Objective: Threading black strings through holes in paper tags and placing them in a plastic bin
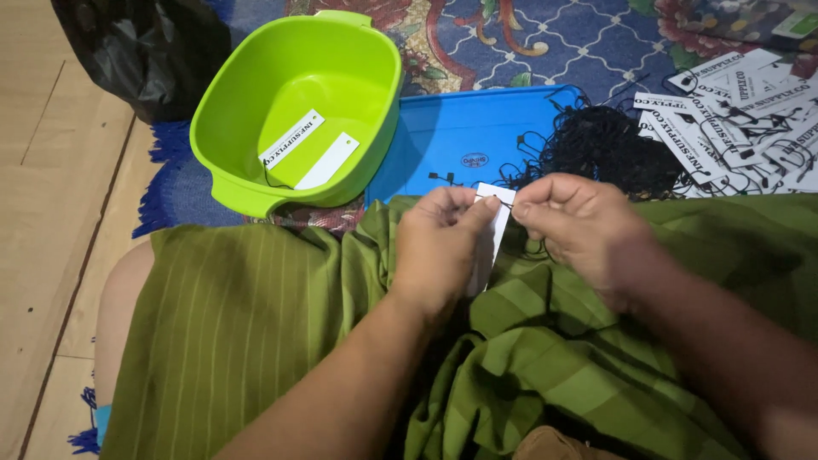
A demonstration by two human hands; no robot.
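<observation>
My left hand [439, 243] pinches a narrow white paper tag [489, 232] upright over my lap. My right hand [579, 226] is closed on a thin black string [504, 204] at the tag's top end, fingertips almost touching the left hand's. A tangled heap of black strings [609, 149] lies just beyond the hands on a blue tray [443, 136]. Two white tags [308, 149] lie in a lime green plastic basin [256, 170] to the upper left.
Green striped cloth [256, 324] covers my lap. A pile of white printed tags [741, 111] lies at the upper right. A black plastic bag [141, 51] sits at the top left on a patterned rug [528, 34]. Wooden floor [43, 213] runs along the left.
</observation>
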